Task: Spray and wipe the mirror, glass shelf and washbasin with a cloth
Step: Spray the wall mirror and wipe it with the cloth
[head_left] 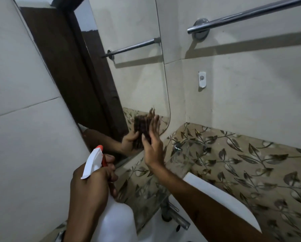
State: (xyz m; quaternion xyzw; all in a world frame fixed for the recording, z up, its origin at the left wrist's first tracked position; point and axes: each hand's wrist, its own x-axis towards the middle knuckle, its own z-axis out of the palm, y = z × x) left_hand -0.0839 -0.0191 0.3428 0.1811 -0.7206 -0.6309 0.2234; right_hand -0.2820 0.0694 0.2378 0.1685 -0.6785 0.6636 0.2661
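1. The mirror (pixel 128 75) hangs on the tiled wall above the basin. The work is at its lower right corner, likely because the strokes have reached that rounded edge.
2. The washbasin (pixel 221 194) sits below, its white rim running under the right forearm. It looks untouched, so I judge it is left for later.
3. The glass shelf (pixel 186 159) is hard to make out. It seems to be a clear pane on metal brackets just under the mirror's bottom edge, with the leaf-patterned tiles showing through it.
4. The spray bottle (pixel 118 220) is held upright near the mirror's lower edge, nozzle towards the glass, ready for another squirt without being put down.
5. The left hand (pixel 92 182) grips the bottle's neck. Its fingers curl round it at the orange trigger, though I cannot tell if the trigger is being squeezed.
6. The right hand (pixel 154 147) lies flat to the mirror, fingers straight and close together. That spreads the pressure over the cloth rather than bunching it.
7. The dark cloth (pixel 144 130) is pressed between that palm and the glass at the lower right corner, with the thumb on its near edge.
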